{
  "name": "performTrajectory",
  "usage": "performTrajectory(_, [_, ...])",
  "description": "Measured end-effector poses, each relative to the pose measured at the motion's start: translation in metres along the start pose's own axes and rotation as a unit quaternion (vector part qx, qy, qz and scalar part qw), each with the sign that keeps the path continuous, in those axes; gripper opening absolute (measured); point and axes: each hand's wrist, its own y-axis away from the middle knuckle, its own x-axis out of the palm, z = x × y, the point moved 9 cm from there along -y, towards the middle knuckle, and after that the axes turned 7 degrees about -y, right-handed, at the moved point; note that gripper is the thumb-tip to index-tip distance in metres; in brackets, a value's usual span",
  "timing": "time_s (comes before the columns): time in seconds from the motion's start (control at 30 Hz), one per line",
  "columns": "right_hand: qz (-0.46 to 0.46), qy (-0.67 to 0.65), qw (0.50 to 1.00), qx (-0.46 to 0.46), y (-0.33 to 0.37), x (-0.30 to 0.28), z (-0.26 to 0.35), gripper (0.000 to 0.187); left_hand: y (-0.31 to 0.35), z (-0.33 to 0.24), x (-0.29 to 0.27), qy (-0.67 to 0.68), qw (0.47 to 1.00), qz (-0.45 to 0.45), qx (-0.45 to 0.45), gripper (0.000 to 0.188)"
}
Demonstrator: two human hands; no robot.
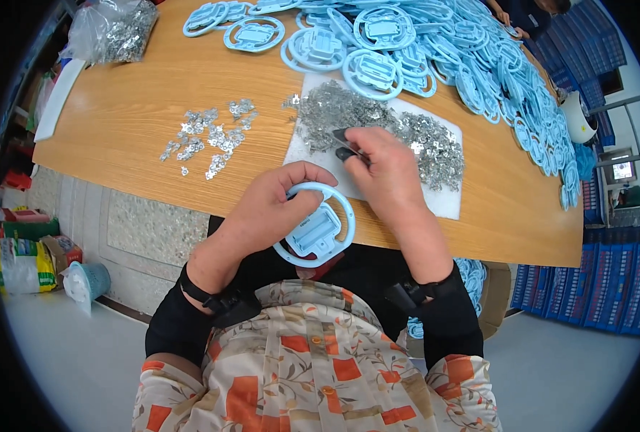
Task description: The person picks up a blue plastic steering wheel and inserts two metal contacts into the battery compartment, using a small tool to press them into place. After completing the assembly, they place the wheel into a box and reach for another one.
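Left hand (268,198) grips round light-blue plastic wheel (317,232) | right hand (390,173) pinches dark tool (341,135) over small silver metal bits (341,108) | likely picking one | next needs gentle lift

Small assembly workshop, by look of it. Counter (147,93) heaped along far and right edges with identical light-blue plastic steering wheels (385,29); small metal plates (435,147) piled on white sheet (446,205). Co-worker (534,20) past heap, far right. Stacked blue packaging (593,288) beyond right edge; cardboard box (498,299) of blue parts below near edge.
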Motion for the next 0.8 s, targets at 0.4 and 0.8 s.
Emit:
performTrajectory(0.4, [-0.004, 0.036, 0.993, 0.116, 0.03, -0.038, -0.038, 0.03, 0.002, -0.002, -0.001, -0.002, 1.0, 0.007, 0.01, 0.021])
performTrajectory(0.8, [-0.114, 0.041, 0.975, 0.184, 0.106, -0.103, -0.073, 0.02, -0.002, 0.0, 0.002, 0.005, 0.999, -0.031, 0.032, 0.023])
